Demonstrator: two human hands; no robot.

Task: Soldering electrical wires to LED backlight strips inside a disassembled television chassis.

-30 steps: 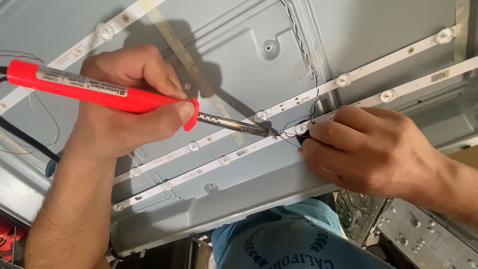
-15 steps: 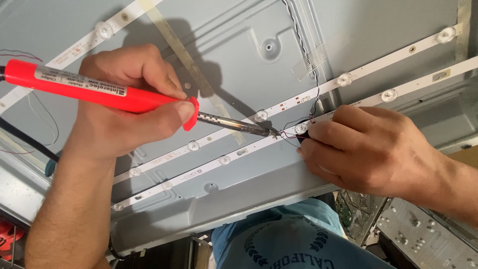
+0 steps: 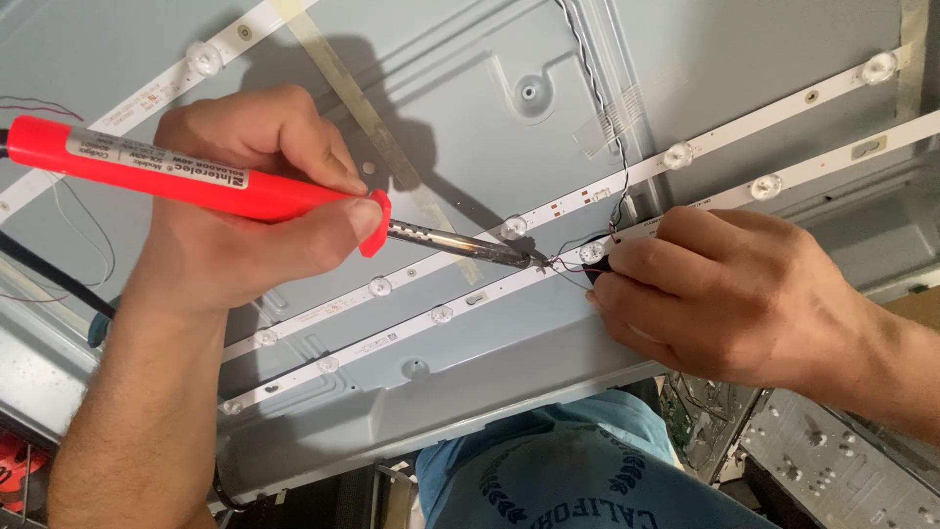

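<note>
Head view: your left hand (image 3: pixel 235 206), in the left half of the frame, is closed around a red-handled soldering iron (image 3: pixel 206 181), whose metal tip (image 3: pixel 534 260) touches thin wires (image 3: pixel 568 263) at frame centre. Your right hand (image 3: pixel 725 294), at centre right, pinches those wires against the lower white LED strip (image 3: pixel 392 338). A second LED strip (image 3: pixel 744 132) runs just above it. Both strips lie inside the shallow grey metal backlight tray (image 3: pixel 470 59) that fills the frame. A blue shirt (image 3: pixel 548 480) shows at the bottom edge.
</note>
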